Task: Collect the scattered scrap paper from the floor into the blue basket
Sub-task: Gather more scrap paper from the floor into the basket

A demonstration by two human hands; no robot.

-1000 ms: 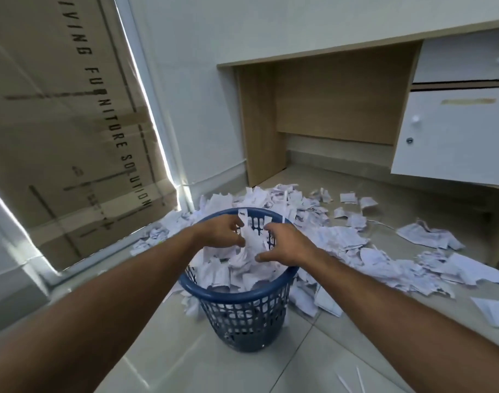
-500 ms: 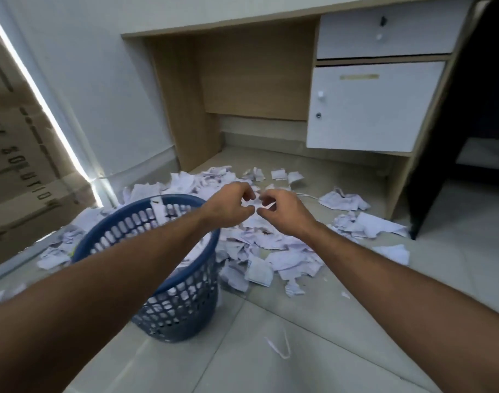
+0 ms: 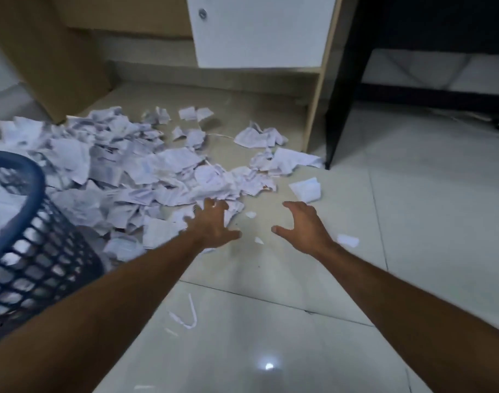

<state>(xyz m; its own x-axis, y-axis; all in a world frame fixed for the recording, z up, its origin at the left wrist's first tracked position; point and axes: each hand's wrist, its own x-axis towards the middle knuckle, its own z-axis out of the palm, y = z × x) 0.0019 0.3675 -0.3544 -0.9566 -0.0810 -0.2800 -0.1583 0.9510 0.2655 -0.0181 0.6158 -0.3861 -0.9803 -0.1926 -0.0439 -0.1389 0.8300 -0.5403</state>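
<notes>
A person reaches both bare arms down toward a tiled floor [image 3: 271, 321] strewn with torn white paper. The left hand [image 3: 214, 225] has its fingers spread wide and straight, holding nothing; its fingertips [image 3: 207, 202] touch or hover just over the near edge of the main heap of scrap paper [image 3: 134, 171], which spreads away beyond them and off to their left. The right hand [image 3: 305, 228] is also empty, its fingers wide and slightly hooked, thumb pointing toward the left hand. Between the two thumbs lie a few tiny paper flecks [image 3: 251, 214] on bare tile. Just beyond the right fingertips sits a loose crumpled piece [image 3: 306, 188]; another small scrap [image 3: 347, 240] lies just beside the right wrist.

The two hands face each other like a scoop, likely ready to rake an armful together.

The blue basket [image 3: 21, 177] stands well to the left of the left fingers, by the forearm, already holding white paper; it seems kept near for a short carry. Far past the fingers stands a wooden desk with a white cabinet door [image 3: 259, 32]. Much paper remains on the floor.
</notes>
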